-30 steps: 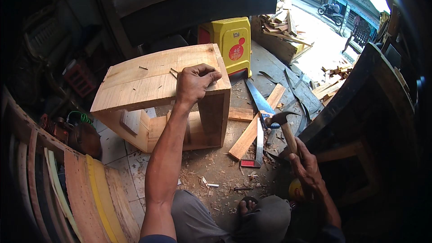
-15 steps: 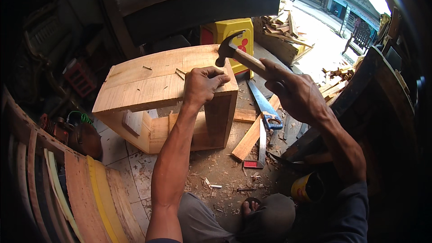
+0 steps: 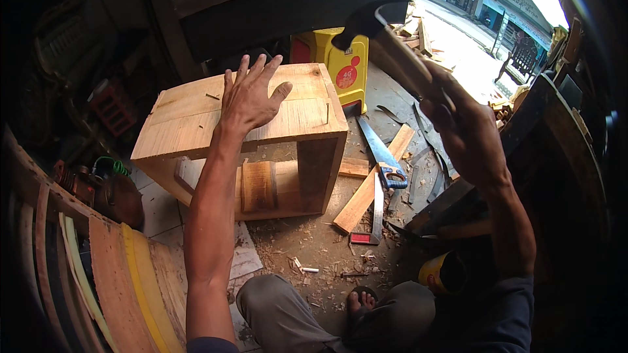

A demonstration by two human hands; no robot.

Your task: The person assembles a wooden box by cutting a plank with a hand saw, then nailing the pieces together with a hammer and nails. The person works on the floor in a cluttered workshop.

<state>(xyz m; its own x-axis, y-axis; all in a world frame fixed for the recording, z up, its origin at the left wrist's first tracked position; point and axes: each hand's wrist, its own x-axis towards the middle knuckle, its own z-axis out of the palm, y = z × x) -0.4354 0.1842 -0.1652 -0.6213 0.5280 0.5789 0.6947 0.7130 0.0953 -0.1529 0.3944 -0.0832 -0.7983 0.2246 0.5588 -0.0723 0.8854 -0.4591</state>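
A wooden box frame (image 3: 186, 124) with an open front stands before me. My left hand (image 3: 250, 99) is open, fingers spread over its top board; whether the palm presses on the wood I cannot tell. A nail (image 3: 328, 113) stands upright in the board near its right front corner, with no fingers on it. My right hand (image 3: 463, 127) grips a claw hammer (image 3: 402, 55) by its handle, raised above and to the right of the nail; the hammer is somewhat blurred. Another nail (image 3: 212, 97) lies loose on the board, left of my left hand.
Right of the box, a handsaw (image 3: 376, 144) and a try square (image 3: 378, 212) lie by a wooden strip (image 3: 356, 208) among shavings. A yellow plastic stool (image 3: 355, 59) stands behind the box. Curved boards (image 3: 118, 268) stand at my left; a yellow can (image 3: 433, 273) sits by my knee.
My left hand has let go of the nail, moved left and opened over the board. My right hand has lifted the hammer up and to the right, away from the nail.
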